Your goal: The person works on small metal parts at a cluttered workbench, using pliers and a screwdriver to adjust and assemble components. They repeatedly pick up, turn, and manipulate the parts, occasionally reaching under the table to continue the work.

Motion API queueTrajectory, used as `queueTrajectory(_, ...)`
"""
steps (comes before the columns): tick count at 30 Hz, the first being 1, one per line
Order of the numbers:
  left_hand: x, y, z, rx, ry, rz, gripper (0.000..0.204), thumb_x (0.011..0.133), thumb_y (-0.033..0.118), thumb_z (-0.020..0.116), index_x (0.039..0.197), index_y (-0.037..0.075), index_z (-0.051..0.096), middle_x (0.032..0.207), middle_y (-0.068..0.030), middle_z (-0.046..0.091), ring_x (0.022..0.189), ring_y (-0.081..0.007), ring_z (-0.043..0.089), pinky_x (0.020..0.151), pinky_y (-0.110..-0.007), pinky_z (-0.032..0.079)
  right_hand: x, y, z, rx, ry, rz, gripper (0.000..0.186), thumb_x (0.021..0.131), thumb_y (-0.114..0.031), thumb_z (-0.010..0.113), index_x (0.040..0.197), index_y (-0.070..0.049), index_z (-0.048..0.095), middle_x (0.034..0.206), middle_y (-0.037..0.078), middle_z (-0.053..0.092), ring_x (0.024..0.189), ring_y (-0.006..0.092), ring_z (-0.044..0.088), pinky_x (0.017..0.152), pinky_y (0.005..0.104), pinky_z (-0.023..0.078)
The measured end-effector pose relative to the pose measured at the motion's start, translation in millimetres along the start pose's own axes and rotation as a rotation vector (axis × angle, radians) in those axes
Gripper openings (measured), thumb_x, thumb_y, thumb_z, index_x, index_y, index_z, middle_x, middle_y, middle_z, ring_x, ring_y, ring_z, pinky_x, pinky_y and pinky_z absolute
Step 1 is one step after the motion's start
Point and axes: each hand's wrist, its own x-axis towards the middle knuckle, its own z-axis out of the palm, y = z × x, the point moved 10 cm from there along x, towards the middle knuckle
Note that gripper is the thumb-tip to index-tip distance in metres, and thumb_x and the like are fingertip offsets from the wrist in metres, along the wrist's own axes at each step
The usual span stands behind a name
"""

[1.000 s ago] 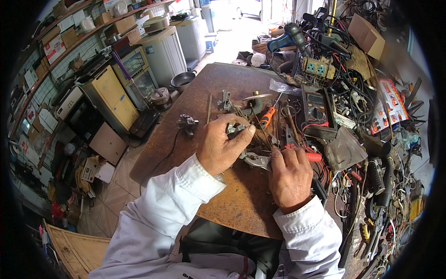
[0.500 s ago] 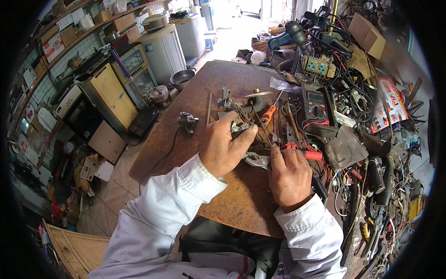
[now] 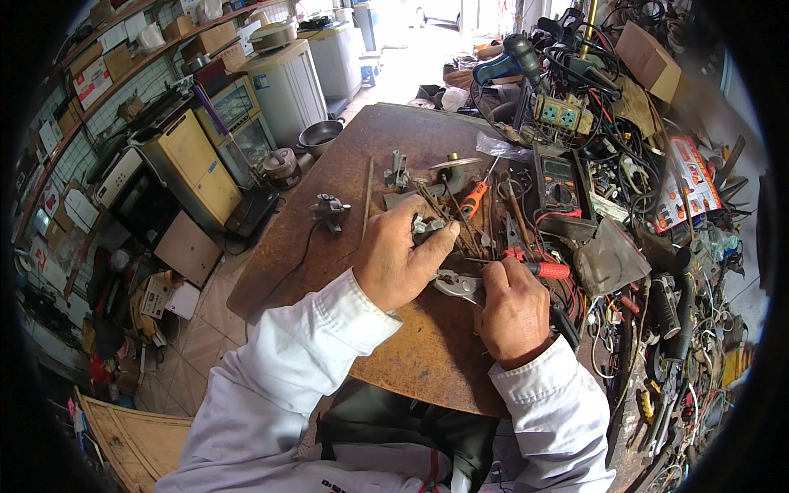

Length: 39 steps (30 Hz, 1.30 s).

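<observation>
Between the thumb and fingers of my left hand (image 3: 399, 256) is a small grey metal part (image 3: 426, 225), partly covered by the fingers. My right hand (image 3: 514, 314) is closed, its fingers curled down at the table beside silver pliers (image 3: 457, 284). Whether it grips them is hidden. Just beyond its knuckles lies a screwdriver with a red handle (image 3: 549, 270). An orange-handled screwdriver (image 3: 473, 200) rests farther back among thin metal rods. Other metal fittings (image 3: 398, 171) stand behind my left hand, and another metal fitting (image 3: 330, 212) sits to its left with a dark cord.
The brown worn table (image 3: 320, 271) spreads under both hands. A multimeter (image 3: 560, 185) in a dark tray lies at the back right. Tangled cables and tools (image 3: 657, 329) crowd the right side. A round metal disc (image 3: 456, 163) stands at the back. Old appliances (image 3: 193, 168) line the left.
My right hand has drawn back slightly toward me, its fingertips curling farther under. My left hand stays nearly in place, its thumb shifting a little with the metal part.
</observation>
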Motion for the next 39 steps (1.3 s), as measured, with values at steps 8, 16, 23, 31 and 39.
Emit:
queueTrajectory(8,-1,6,2,-0.002,0.012,0.093,0.024,0.09,0.018,0.068,0.089,-0.004,0.06,0.072,-0.0163,0.066,0.066,-0.0235,0.067,0.061,-0.037,0.05,-3,1,5,-0.049,-0.06,0.013,0.017,0.07,-0.011,0.068,0.084,-0.008,0.059,0.081,0.01,0.062,0.076,0.0331,0.064,0.063,0.0457,0.051)
queueTrajectory(16,-1,4,2,-0.05,-0.001,0.05,0.033,0.091,0.031,0.068,0.087,-0.002,0.06,0.074,-0.0055,0.059,0.072,-0.0121,0.051,0.068,-0.03,0.044,-1,0,5,-0.062,-0.07,0.021,0.017,0.07,-0.012,0.068,0.084,-0.009,0.059,0.081,0.01,0.063,0.075,0.0326,0.065,0.062,0.0459,0.052)
queueTrajectory(23,4,5,14,-0.36,-0.173,0.01,0.042,0.099,0.04,0.058,0.09,0.0,0.062,0.079,-0.0072,0.064,0.076,-0.0157,0.06,0.069,-0.032,0.048,3,12,-13,0.072,-0.029,0.12,0.023,0.064,-0.009,0.071,0.082,-0.006,0.057,0.074,0.014,0.062,0.068,0.0379,0.064,0.06,0.0476,0.05)
queueTrajectory(31,-2,-32,11,-0.824,-0.078,-0.397,0.045,0.103,0.048,0.046,0.086,0.008,0.058,0.078,-0.009,0.065,0.048,-0.0069,0.047,0.04,-0.02,0.037,2,30,8,0.133,-0.108,0.218,0.024,0.074,-0.011,0.074,0.083,-0.002,0.053,0.078,0.021,0.063,0.073,0.0441,0.063,0.064,0.0516,0.05)
queueTrajectory(39,-4,-41,14,-0.914,-0.035,-0.471,0.042,0.102,0.046,0.049,0.088,0.008,0.058,0.081,-0.0098,0.065,0.048,-0.0077,0.049,0.04,-0.02,0.036,-4,30,14,0.108,-0.129,0.208,0.023,0.077,-0.016,0.073,0.086,-0.003,0.057,0.082,0.02,0.065,0.074,0.0431,0.065,0.064,0.0522,0.051)
